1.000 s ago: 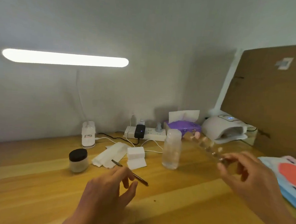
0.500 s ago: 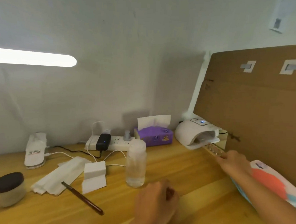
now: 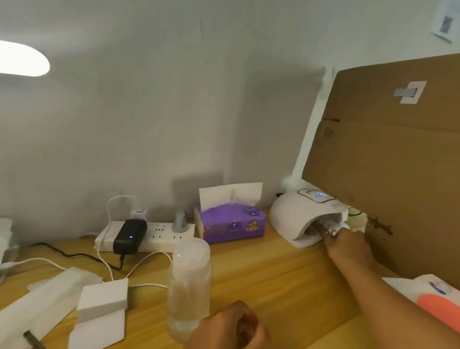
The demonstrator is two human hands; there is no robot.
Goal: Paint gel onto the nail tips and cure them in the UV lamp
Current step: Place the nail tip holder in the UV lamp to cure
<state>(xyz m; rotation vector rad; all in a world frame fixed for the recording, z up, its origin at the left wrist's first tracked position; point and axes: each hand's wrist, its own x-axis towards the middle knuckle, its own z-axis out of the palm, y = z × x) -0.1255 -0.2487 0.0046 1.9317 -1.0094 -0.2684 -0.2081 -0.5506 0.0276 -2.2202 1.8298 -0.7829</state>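
The right hand (image 3: 350,246) was extended to the mouth of the white domed UV lamp (image 3: 294,214) at the rear right of the pale wooden bench (image 3: 284,281). Its fingers (image 3: 335,234) lay at the opening. The clear nail tips (image 3: 321,229) showed only as a blur just inside, so it could not be told whether the fingers were clamped on them. The left hand (image 3: 228,335) rested near the front edge, fingers curled together, with nothing seen in it. It lay just beside a clear plastic bottle (image 3: 188,286). The dark, slim brush (image 3: 34,342) lay well apart on white paper at the front left. The lamp's display was lit.
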